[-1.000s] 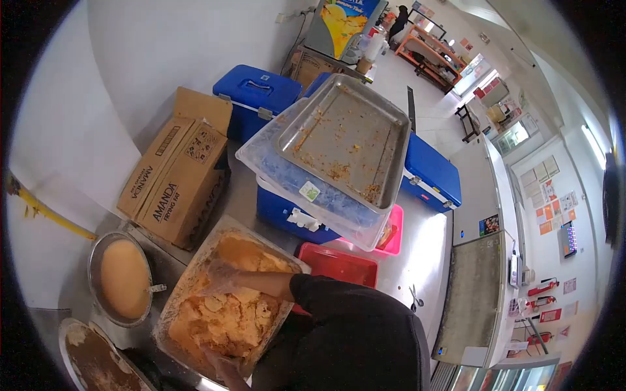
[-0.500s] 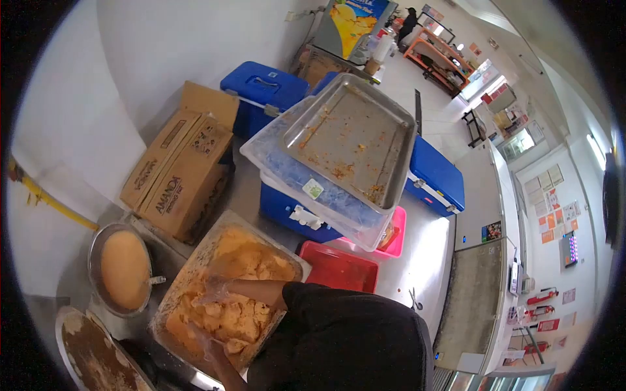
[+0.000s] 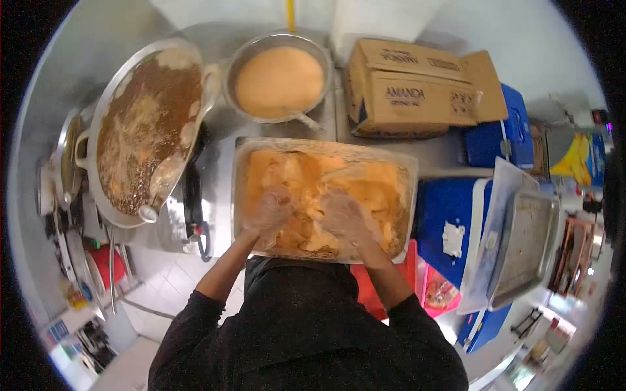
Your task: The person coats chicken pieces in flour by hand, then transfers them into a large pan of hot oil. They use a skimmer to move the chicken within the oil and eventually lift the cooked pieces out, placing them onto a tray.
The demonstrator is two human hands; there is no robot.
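A rectangular tub [image 3: 411, 195] of orange, flour-like coating with lumpy pieces lies in front of me. Both hands wear clear plastic gloves and are down in the coating. My left hand [image 3: 274, 210] is in the left half of the tub, its fingers partly buried and blurred. My right hand [image 3: 342, 215] is near the middle, fingers spread over the coated pieces. Whether either hand grips a piece is hard to see.
Behind the tub stands a metal bowl [image 3: 277, 81] of orange batter. A large pan [image 3: 147, 130] of bubbling brown oil is at left. A cardboard box [image 3: 417, 91], blue coolers [image 3: 450, 221] and a metal tray [image 3: 525, 247] are at right. A red tray [image 3: 372, 296] is below.
The view has swung left and down, so the tub is now central and the whole oil pan shows. Both hands remain in the coating, now side by side.
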